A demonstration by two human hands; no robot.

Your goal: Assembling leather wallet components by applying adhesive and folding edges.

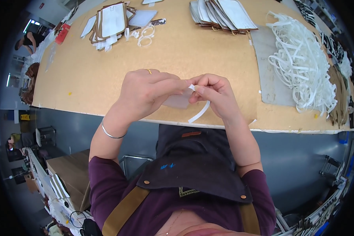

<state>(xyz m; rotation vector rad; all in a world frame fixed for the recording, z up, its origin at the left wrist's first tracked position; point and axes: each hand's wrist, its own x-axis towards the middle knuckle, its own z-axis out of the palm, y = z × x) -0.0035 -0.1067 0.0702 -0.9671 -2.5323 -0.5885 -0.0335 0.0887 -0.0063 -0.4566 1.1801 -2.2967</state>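
Observation:
Over the near part of the table, my hands meet with their fingertips almost touching. A narrow white strip (200, 113) runs between them; its upper end shows at the fingertips and its free tail curves down below my right hand. My right hand (218, 94) is closed, pinching the strip between thumb and fingers. My left hand (145, 92) is closed too, its fingertips at the strip's upper end. A translucent whitish sheet (177, 101) shows below my left fingers; whether they grip it is hidden.
At the back left lie stacked white panels with brown edges (113, 19), beside loose white loops (146, 36). Another panel stack (223, 15) sits at the back. A large heap of white strips (303, 63) covers a grey sheet (265, 74) on the right. Far left, another person (30, 40) bends over.

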